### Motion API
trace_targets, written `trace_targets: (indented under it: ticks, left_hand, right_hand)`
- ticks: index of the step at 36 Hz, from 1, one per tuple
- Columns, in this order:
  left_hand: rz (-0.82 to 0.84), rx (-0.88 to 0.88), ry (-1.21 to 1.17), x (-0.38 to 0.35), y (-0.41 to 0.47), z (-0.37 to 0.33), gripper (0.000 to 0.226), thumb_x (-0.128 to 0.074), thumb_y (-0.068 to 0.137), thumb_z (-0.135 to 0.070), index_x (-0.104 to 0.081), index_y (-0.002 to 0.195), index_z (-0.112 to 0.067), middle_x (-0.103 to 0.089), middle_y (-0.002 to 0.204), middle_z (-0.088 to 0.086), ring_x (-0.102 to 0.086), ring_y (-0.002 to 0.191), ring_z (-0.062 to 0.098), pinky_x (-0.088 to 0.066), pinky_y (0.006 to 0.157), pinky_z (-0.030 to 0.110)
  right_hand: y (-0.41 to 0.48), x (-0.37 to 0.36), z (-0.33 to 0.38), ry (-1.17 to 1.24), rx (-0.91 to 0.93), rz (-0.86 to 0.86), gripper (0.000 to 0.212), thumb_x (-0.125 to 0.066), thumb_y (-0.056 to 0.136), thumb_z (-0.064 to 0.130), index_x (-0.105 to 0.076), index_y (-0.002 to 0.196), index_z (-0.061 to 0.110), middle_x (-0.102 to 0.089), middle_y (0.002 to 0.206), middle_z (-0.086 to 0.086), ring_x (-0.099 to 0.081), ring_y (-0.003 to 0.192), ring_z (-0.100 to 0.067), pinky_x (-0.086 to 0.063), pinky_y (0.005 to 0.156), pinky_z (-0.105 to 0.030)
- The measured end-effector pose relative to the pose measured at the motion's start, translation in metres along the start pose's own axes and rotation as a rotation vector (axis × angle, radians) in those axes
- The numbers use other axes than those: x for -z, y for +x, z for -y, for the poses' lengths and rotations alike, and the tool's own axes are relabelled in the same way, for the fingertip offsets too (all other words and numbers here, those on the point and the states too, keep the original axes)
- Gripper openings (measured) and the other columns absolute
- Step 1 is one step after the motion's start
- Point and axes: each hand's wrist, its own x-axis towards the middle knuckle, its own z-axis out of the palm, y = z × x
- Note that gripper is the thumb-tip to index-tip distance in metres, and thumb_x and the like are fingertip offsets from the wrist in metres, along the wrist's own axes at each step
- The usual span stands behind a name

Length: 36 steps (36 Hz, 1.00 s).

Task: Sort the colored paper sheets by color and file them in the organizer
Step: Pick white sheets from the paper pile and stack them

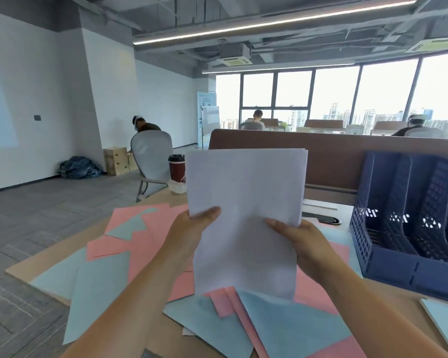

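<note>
surroundings: a dark red cup (177, 167) with a black lid is standing at the far edge of the desk (29, 267); a brown partition (347, 161) is running along the back; a grey office chair (151, 156) is standing beyond the desk on the left.
in the way: the white paper stack (246, 202) is being held upright and is blocking the middle of the desk and part of the partition.
left hand (192, 233): gripping the stack's lower left edge, thumb lying across the front.
right hand (303, 244): gripping the lower right edge the same way, thumb on the front.
stack position: hanging between both hands, lifted clear of the desk, left of the organizer and apart from it.
loose sheets: pink sheets (140, 244) and light blue sheets (101, 288) are lying mixed and overlapping across the desk under both forearms.
organizer (409, 220): navy mesh file rack, standing on the desk to the right, slots facing the camera.
organizer contents: slot interiors are showing dark; cannot tell what is inside.
</note>
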Motion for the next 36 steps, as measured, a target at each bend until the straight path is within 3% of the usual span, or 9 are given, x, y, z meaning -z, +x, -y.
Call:
trace_targets:
  ticks: [4, 10, 16, 20, 24, 29, 31, 33, 36]
  left_hand:
    - [-0.010, 0.003, 0.088, 0.002, 0.006, 0.008, 0.030, -0.077, 0.082, -0.034, -0.073, 0.108, -0.018, -0.075, 0.107, -0.002, -0.070, 0.104, 0.018, -0.049, 0.101, 0.044]
    - [0.043, 0.107, 0.161, 0.012, -0.008, 0.041, 0.048, -0.080, 0.071, -0.041, -0.072, 0.112, -0.018, -0.074, 0.110, -0.002, -0.068, 0.107, 0.019, -0.046, 0.105, 0.046]
    - [0.048, 0.075, 0.130, 0.010, -0.002, 0.040, 0.028, -0.076, 0.083, -0.026, -0.073, 0.109, -0.015, -0.074, 0.108, 0.003, -0.070, 0.104, 0.023, -0.048, 0.101, 0.047]
    - [0.060, 0.124, 0.203, 0.009, -0.008, 0.056, 0.018, -0.071, 0.088, -0.021, -0.074, 0.106, -0.018, -0.075, 0.106, 0.002, -0.071, 0.102, 0.023, -0.048, 0.101, 0.049]
    - [0.011, 0.084, 0.340, 0.004, -0.014, 0.059, 0.017, -0.066, 0.092, -0.029, -0.072, 0.108, -0.025, -0.076, 0.099, -0.007, -0.071, 0.096, 0.017, -0.052, 0.096, 0.045]
    - [0.027, -0.004, 0.429, -0.026, -0.025, 0.048, 0.018, -0.066, 0.092, -0.033, -0.070, 0.108, -0.026, -0.073, 0.095, -0.012, -0.069, 0.092, 0.013, -0.052, 0.086, 0.033]
    - [0.044, -0.018, 0.409, -0.051, -0.032, 0.045, 0.013, -0.066, 0.092, -0.029, -0.068, 0.105, -0.027, -0.071, 0.093, -0.013, -0.067, 0.089, 0.011, -0.050, 0.079, 0.028]
    - [0.083, -0.021, 0.390, -0.079, -0.042, 0.045, 0.007, -0.066, 0.092, -0.027, -0.069, 0.098, -0.029, -0.072, 0.091, -0.014, -0.067, 0.087, 0.010, -0.050, 0.077, 0.027]
    - [0.155, -0.024, 0.351, -0.121, -0.058, 0.047, 0.008, -0.068, 0.090, -0.026, -0.069, 0.088, -0.034, -0.072, 0.088, -0.018, -0.067, 0.085, 0.007, -0.050, 0.074, 0.025]
  right_hand:
    - [0.005, 0.008, -0.008, -0.070, -0.008, -0.030, 0.038, -0.081, 0.076, 0.027, -0.075, 0.105, 0.004, -0.076, 0.104, -0.011, -0.073, 0.098, -0.030, -0.056, 0.089, -0.042]
    - [-0.004, 0.006, -0.038, -0.122, -0.133, -0.054, 0.027, -0.078, 0.082, 0.020, -0.072, 0.103, 0.003, -0.077, 0.097, -0.009, -0.074, 0.088, -0.027, -0.058, 0.072, -0.034]
    - [-0.003, 0.005, -0.038, -0.130, -0.109, -0.147, 0.027, -0.078, 0.082, 0.023, -0.072, 0.100, 0.003, -0.077, 0.094, -0.009, -0.074, 0.089, -0.030, -0.058, 0.085, -0.043]
    - [-0.005, 0.002, -0.051, -0.167, -0.163, -0.238, 0.029, -0.078, 0.083, 0.020, -0.069, 0.104, 0.002, -0.074, 0.094, -0.012, -0.070, 0.085, -0.032, -0.059, 0.069, -0.041]
    - [-0.006, 0.004, -0.050, -0.225, -0.169, -0.275, 0.025, -0.075, 0.085, 0.026, -0.068, 0.104, 0.011, -0.074, 0.101, -0.009, -0.070, 0.094, -0.033, -0.055, 0.090, -0.054]
    - [-0.034, 0.020, -0.027, -0.259, -0.123, -0.315, 0.019, -0.067, 0.092, 0.031, -0.066, 0.105, 0.017, -0.073, 0.101, 0.000, -0.070, 0.093, -0.024, -0.056, 0.091, -0.045]
    - [-0.050, 0.036, -0.013, -0.282, -0.071, -0.386, 0.007, -0.064, 0.094, 0.028, -0.062, 0.098, 0.023, -0.069, 0.094, 0.005, -0.066, 0.085, -0.015, -0.056, 0.076, -0.032]
    - [-0.069, 0.058, 0.001, -0.367, 0.005, -0.479, 0.004, -0.062, 0.095, 0.028, -0.057, 0.095, 0.027, -0.064, 0.089, 0.011, -0.061, 0.079, -0.007, -0.047, 0.063, -0.022]
    - [-0.099, 0.094, 0.017, -0.460, 0.096, -0.618, 0.011, -0.063, 0.094, 0.030, -0.060, 0.096, 0.020, -0.067, 0.090, 0.004, -0.063, 0.082, -0.015, -0.045, 0.064, -0.025]
